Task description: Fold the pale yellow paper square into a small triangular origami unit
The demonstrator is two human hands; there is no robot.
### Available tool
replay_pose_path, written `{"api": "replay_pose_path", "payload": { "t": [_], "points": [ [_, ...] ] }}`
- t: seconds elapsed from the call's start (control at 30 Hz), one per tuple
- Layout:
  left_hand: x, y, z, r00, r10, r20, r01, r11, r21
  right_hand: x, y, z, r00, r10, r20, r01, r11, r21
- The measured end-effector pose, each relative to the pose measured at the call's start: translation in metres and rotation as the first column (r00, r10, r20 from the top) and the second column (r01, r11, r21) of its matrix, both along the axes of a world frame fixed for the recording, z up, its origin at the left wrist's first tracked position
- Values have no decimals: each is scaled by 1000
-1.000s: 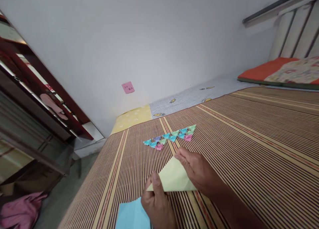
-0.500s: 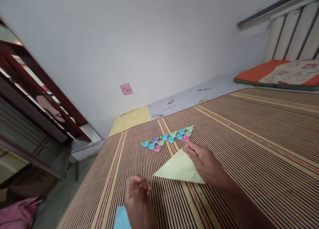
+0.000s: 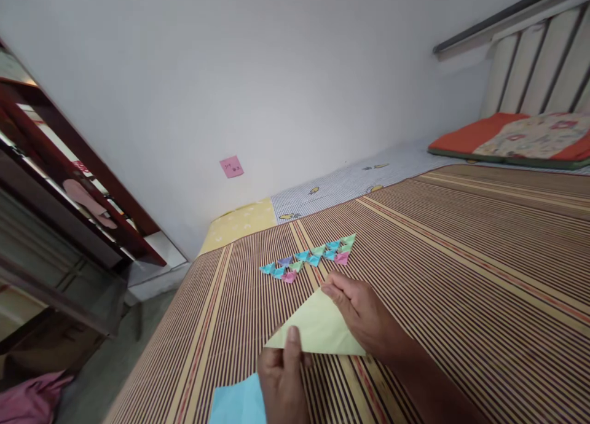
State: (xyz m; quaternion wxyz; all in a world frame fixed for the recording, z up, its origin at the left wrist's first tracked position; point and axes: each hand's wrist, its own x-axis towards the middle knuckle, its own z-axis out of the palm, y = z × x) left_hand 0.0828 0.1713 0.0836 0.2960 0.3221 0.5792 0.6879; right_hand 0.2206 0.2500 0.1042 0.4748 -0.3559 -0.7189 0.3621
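Observation:
A pale yellow paper (image 3: 318, 329), folded into a triangle, lies on the striped bamboo mat (image 3: 461, 270). My left hand (image 3: 282, 381) pinches its near left corner with the thumb on top. My right hand (image 3: 362, 313) lies on the paper's right side, fingers pressed flat on its far tip. A row of small folded paper triangles (image 3: 308, 258) in blue, green, pink and purple lies just beyond the yellow paper. A light blue sheet (image 3: 237, 402) sits under my left hand at the mat's near edge.
A pink sticky note (image 3: 231, 166) is stuck on the white wall. An orange pillow with a patterned cover (image 3: 516, 138) lies at the far right by a slatted headboard. Dark red shelving (image 3: 59, 184) stands left of the bed, with pink cloth (image 3: 27, 399) on the floor.
My left hand, which had drawn back off the paper to the light blue sheet, has returned and pinched the yellow triangle's left corner. My right hand and the paper shifted slightly nearer.

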Motion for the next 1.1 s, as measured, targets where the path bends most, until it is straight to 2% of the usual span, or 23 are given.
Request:
{"api": "replay_pose_path", "payload": {
  "t": [0.1, 0.13, 0.2, 0.27, 0.3, 0.4, 0.53, 0.6, 0.67, 0.77, 0.83, 0.9, 1.0, 1.03, 1.1],
  "points": [
    [-27, 3, 3, 996, -2, 85, -11, 989, 149, 4, 2, -2, 1000, -20, 17, 19, 1000, 21],
    [-33, 5, 4, 991, -8, 131, -20, 976, 217, 5, 3, -2, 999, -31, 21, 30, 999, 19],
    [-34, 7, 5, 982, -66, 175, 16, 963, 270, 7, 3, -3, 998, -52, 21, 52, 999, -1],
    [-24, 8, 4, 968, -168, 186, 125, 967, 223, 8, 3, -2, 998, -60, 16, 60, 998, -19],
    [-15, 7, 2, 966, -198, 164, 175, 974, 145, 7, 3, -1, 998, -53, 18, 53, 998, -23],
    [9, 4, -3, 980, -192, 48, 194, 980, -44, 4, 1, 1, 999, 1, 52, 0, 1000, -31],
    [20, 2, -5, 977, -211, -32, 209, 976, -67, 0, -2, 4, 998, 29, 54, -28, 999, -27],
    [15, 2, -5, 983, -175, -62, 172, 983, -61, 1, -2, 5, 998, 51, -29, -53, 996, -73],
    [6, 1, -8, 994, -61, -94, 53, 994, -93, 4, 2, 4, 984, 48, -171, -76, 984, -164],
    [-8, 1, -16, 985, 104, -136, -125, 980, -154, 7, 12, -4, 925, -12, -379, -86, 967, -242],
    [-14, 2, -22, 975, 171, -141, -188, 974, -123, 3, 16, -12, 877, 11, -480, -156, 952, -263],
    [-18, 5, -28, 969, 210, -130, -220, 973, -69, -8, 14, -18, 834, 140, -534, -331, 901, -280],
    [-18, 9, -34, 975, 183, -126, -184, 983, 1, -28, -1, -21, 759, 398, -515, -584, 766, -270],
    [-17, 9, -36, 977, 168, -132, -166, 986, 21, -34, -7, -19, 757, 420, -500, -598, 754, -272],
    [-16, 7, -40, 973, 154, -169, -147, 988, 52, -41, -17, -13, 793, 394, -464, -549, 794, -263]
  ]
}}
